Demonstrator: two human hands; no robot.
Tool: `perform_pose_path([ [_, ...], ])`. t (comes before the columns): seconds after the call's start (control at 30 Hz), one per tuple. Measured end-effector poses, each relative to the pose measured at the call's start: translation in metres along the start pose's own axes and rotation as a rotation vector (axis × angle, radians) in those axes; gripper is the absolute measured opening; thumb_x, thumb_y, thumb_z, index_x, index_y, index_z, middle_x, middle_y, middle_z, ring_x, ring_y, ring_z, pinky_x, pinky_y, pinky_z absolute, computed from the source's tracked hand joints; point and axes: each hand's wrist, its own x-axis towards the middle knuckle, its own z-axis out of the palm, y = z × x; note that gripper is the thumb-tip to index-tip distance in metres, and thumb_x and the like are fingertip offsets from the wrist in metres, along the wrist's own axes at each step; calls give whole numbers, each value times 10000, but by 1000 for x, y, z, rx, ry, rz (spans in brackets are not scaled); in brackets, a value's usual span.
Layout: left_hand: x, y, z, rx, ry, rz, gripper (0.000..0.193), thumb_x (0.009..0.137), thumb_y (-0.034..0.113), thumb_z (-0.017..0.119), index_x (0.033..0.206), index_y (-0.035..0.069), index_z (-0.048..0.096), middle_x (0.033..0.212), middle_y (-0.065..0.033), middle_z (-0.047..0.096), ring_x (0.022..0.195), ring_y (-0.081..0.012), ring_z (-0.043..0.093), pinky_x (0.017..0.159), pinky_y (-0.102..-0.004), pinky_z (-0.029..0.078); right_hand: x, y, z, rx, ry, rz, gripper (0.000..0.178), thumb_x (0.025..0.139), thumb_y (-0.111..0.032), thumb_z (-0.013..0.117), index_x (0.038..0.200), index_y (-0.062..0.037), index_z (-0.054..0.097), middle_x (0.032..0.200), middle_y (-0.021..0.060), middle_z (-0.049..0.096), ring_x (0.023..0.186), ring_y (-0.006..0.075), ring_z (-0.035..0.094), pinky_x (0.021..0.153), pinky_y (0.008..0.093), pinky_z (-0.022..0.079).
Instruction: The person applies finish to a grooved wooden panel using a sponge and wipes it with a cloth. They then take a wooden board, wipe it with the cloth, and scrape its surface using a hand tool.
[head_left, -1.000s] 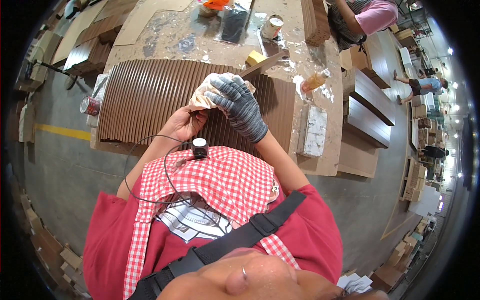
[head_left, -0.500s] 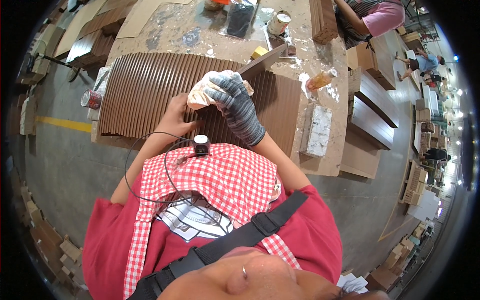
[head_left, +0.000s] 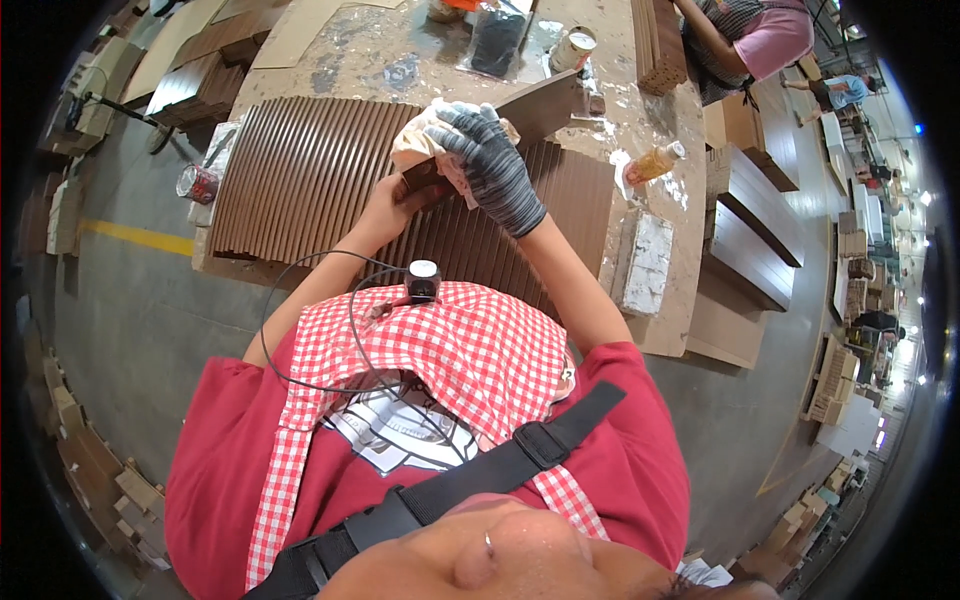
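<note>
A dark brown board (head_left: 540, 108) is held aslant above a long row of brown slats (head_left: 290, 175) lined up closely on the worktable. My bare left hand (head_left: 392, 208) grips the board's near end, thumb against it. In a grey knitted glove, my right hand (head_left: 490, 165) is closed around a crumpled cream cloth (head_left: 415, 140) and presses it onto the board's middle. Part of the board is hidden under cloth and glove. Its far end reaches toward a white tin (head_left: 573, 48) with drips down its side.
The paint-spotted worktable (head_left: 400, 72) also bears a bottle of amber liquid (head_left: 655, 163), a white-wrapped block (head_left: 643, 262) and a black packet (head_left: 497, 42). A red-labelled can (head_left: 196, 183) is at the left. Another person (head_left: 765, 42) stands at the far right beside stacked boards (head_left: 658, 50).
My left hand, earlier low over the slats with thumb apart, now grips the board's near end. The gloved hand and cloth have shifted right, and more of the board shows.
</note>
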Motion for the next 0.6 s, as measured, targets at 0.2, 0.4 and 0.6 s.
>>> perform_pose_path([
  [0.2, -1, -2, -1, 73, -7, -7, 325, 871, -85, 517, 1185, -4, 507, 1065, -78, 623, 997, -185, 598, 859, -319, 486, 13, -35, 8, 757, 223, 3, 320, 867, -98, 597, 1187, -116, 603, 1229, 125, 549, 1110, 310, 539, 925, 388, 465],
  [0.4, -11, -17, -4, 74, 16, 69, 265, 863, -46, 564, 1125, -12, 570, 1075, -84, 634, 998, -165, 594, 865, -305, 471, 5, -36, 9, -53, 40, 16, 293, 857, -129, 567, 1144, -93, 612, 1214, 114, 549, 1161, 269, 485, 1012, 397, 380],
  [0.6, -5, -4, 2, 109, 51, 17, 304, 881, 129, 636, 1120, -47, 573, 974, -95, 668, 889, -136, 596, 813, -283, 463, -17, 118, -25, 264, 343, 131, 428, 945, -299, 455, 1308, -81, 392, 1220, 162, 525, 1154, 278, 496, 1066, 401, 353],
])
